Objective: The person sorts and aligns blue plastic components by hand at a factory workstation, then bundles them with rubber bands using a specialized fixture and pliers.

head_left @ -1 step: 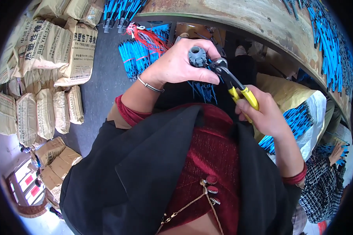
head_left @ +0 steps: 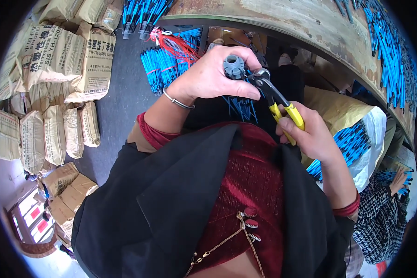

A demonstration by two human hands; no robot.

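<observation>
My left hand (head_left: 206, 78) holds a dark grey, round plastic part (head_left: 234, 69) with a hole in its top and ridged sides. Its thumb reaches along the near side and its fingers curve round the far side. My right hand (head_left: 312, 132) is closed round the yellow handles of a pair of cutting pliers (head_left: 295, 116). The dark jaws sit at the part's right side, close to my left thumb. Whether the jaws bite on anything there cannot be made out. Below the hands, loose blue sticks (head_left: 241, 110) lie against dark cloth.
A worn wooden table (head_left: 287, 25) crosses the top, with blue sticks (head_left: 390, 65) heaped at its right. Tied blue bundles (head_left: 158, 69) and red strings (head_left: 178, 46) lie left of my hands. Paper sacks (head_left: 62, 55) stand far left. At right are a stick-filled sack (head_left: 377, 134) and another person's hand (head_left: 397, 180).
Hardly anything differs. The plastic part and the pliers have shifted very slightly, and the handles remain in my right hand.
</observation>
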